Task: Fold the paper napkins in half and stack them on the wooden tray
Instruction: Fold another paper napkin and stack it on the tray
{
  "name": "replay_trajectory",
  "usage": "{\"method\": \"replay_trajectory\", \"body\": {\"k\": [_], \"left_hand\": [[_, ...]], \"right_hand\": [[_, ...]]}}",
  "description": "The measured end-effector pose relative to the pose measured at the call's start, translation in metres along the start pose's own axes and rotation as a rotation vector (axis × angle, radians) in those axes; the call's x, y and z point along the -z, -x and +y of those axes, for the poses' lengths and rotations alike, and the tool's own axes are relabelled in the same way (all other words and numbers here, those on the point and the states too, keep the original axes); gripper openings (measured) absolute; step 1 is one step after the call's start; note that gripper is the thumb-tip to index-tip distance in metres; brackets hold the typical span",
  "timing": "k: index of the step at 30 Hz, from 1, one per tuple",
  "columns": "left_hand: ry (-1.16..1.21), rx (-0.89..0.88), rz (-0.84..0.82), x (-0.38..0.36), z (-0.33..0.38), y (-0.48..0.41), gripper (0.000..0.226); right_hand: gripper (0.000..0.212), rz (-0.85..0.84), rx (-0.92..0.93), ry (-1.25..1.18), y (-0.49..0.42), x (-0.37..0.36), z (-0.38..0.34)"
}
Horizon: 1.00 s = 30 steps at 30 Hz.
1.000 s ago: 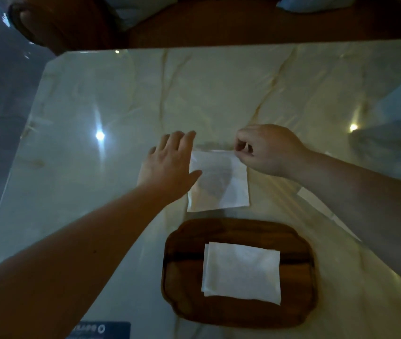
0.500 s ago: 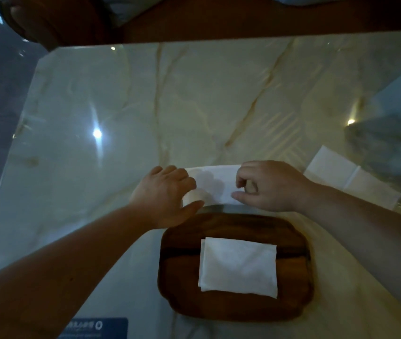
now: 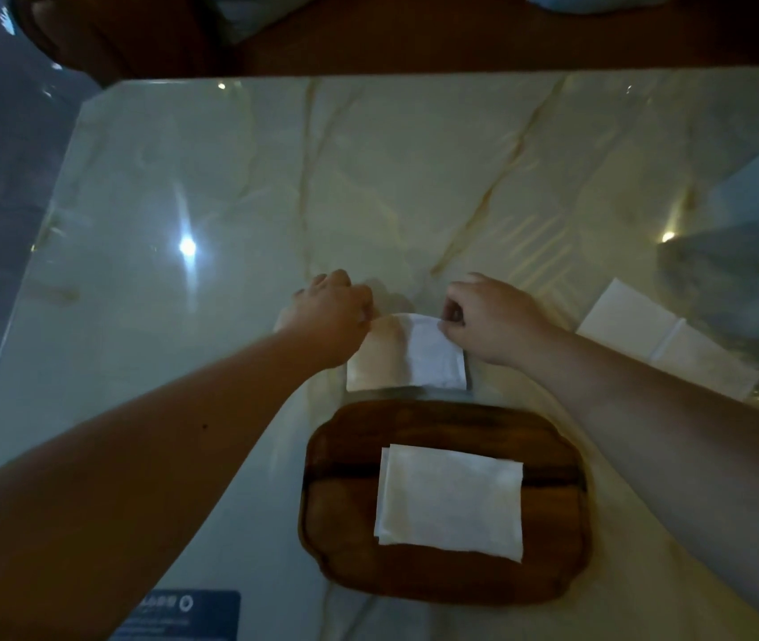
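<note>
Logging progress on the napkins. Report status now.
Left hand and right hand both pinching the napkin mid-fold, beyond the wooden tray. Folded napkins stacked on tray. Spare napkins right. Nothing obstructing.

Two hands [image 3: 331, 312], one wooden tray [image 3: 350, 437]

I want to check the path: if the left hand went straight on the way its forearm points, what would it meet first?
Probably only bare marble tabletop; the left hand, pinching the napkin, points up and rightward. Nothing shows before the far edge, though depth is unclear.
</note>
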State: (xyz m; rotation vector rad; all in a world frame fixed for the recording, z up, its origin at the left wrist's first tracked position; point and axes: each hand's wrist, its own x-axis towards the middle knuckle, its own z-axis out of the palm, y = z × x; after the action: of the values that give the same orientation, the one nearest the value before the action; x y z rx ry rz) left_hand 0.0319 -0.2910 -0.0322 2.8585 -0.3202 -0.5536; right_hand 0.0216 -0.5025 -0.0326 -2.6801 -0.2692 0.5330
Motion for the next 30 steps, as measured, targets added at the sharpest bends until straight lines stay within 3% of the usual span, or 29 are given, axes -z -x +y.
{"method": "replay_trajectory", "body": {"k": [3, 7, 11, 14, 21, 30], "left_hand": [[0.131, 0.002, 0.033, 0.003, 0.0, 0.01, 0.012], [0.544, 0.123, 0.071, 0.016, 0.006, 0.034, 0.002], [0.911, 0.199, 0.117, 0.03, 0.017, 0.062, 0.01], [0.968, 0.206, 0.125, 0.031, 0.026, 0.085, 0.015], [0.955, 0.244, -0.003, 0.005, 0.04, 0.125, 0.013], [0.788, 0.162, -0.107, -0.035, 0.044, 0.133, 0.025]], "right_hand": [[0.01, 0.068, 0.004, -0.129, 0.01, 0.004, 0.0], [0.008, 0.152, -0.025, -0.381, 0.035, 0.017, -0.004], [0.008, 0.211, -0.053, -0.603, 0.067, 0.027, -0.011], [0.011, 0.236, -0.055, -0.743, 0.094, 0.024, -0.015], [0.013, 0.179, -0.132, -0.806, 0.149, -0.007, -0.01], [0.012, 0.126, -0.175, -0.613, 0.176, -0.041, 0.0]]}}
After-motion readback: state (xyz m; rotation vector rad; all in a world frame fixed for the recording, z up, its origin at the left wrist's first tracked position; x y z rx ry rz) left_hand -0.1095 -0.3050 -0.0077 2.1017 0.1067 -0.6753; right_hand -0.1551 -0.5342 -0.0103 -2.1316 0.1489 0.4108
